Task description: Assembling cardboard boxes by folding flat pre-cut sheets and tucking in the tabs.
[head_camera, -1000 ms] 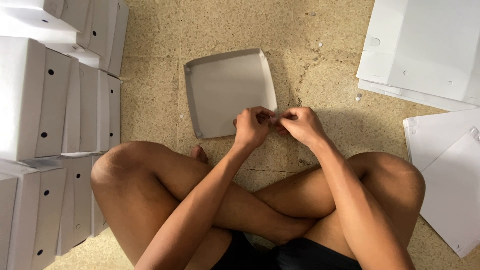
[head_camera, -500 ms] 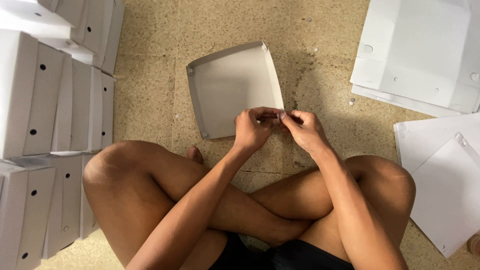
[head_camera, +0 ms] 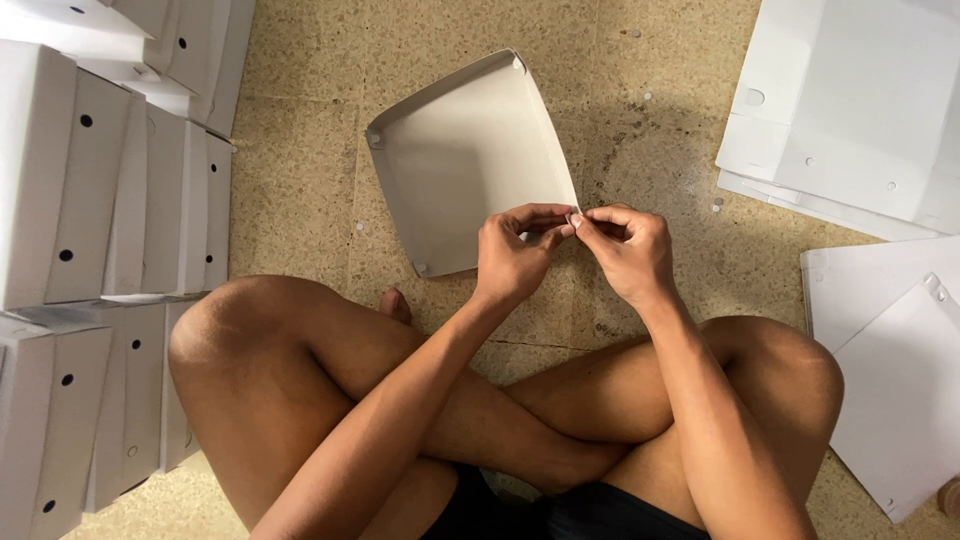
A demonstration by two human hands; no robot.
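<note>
Pinching smooth white cardboard tray (head_camera: 465, 160) corner, hands (head_camera: 575, 250) seemingly touching

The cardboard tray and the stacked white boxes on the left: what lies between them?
Only bare speckled floor separates tray from boxes, in the head view.

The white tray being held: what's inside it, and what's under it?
The tray looks bare inside, just folded walls. Under its far part lies the speckled floor. Both hands, left and right, pinch its near corner and hide that corner; what lies beneath there cannot be seen.
</note>
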